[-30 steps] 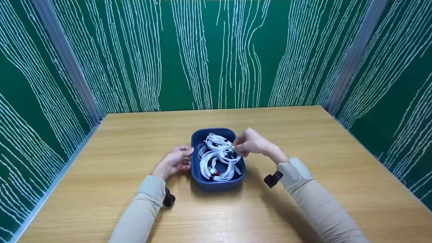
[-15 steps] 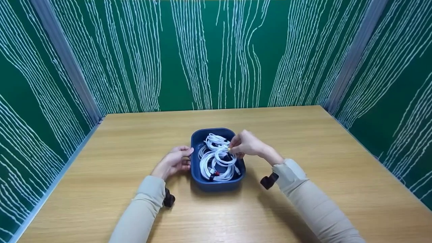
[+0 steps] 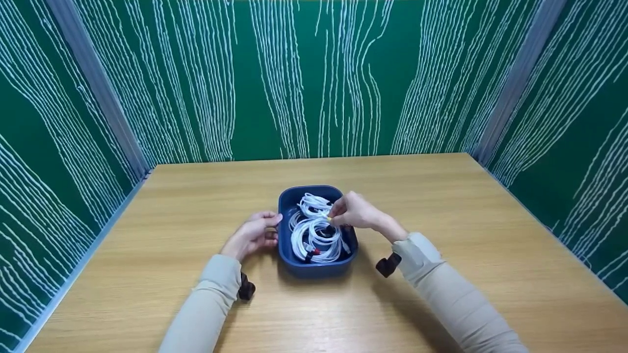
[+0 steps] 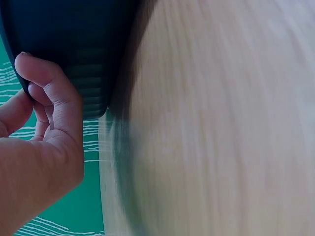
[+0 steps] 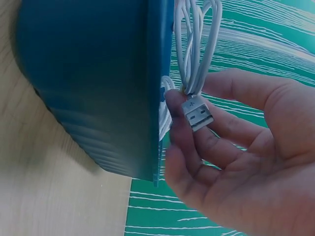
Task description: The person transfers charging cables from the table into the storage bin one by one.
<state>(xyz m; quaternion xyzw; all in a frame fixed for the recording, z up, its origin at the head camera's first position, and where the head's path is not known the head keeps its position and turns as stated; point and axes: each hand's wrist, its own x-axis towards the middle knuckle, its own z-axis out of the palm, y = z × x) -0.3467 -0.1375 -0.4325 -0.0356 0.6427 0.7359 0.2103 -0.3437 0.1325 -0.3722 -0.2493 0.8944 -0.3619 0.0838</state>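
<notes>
A dark blue plastic bin (image 3: 316, 270) stands on the table, with several coiled white cables (image 3: 314, 201) inside. My left hand (image 3: 256, 232) holds the bin's left side, thumb at the rim; the left wrist view shows its fingers (image 4: 54, 86) bent against the outer wall. Over the bin's right half, my right hand (image 3: 358, 212) pinches a coiled white USB cable (image 5: 199, 44) near a small yellow tie. Its USB plug (image 5: 198, 114) hangs by the fingers in the right wrist view. Below lies a larger white coil (image 3: 298, 245) with a black strap and a red piece.
The wooden table (image 3: 211, 191) extends around the bin. Green panels (image 3: 343, 78) with white wavy lines rise behind it and at both sides, joined by grey posts (image 3: 515, 83). A black wrist camera (image 3: 387, 264) sits on the right cuff, another (image 3: 246, 287) on the left.
My right hand has moved left and slightly toward me, bringing the pinched cable coil from the bin's right edge further over its middle. My left hand and the bin have stayed put.
</notes>
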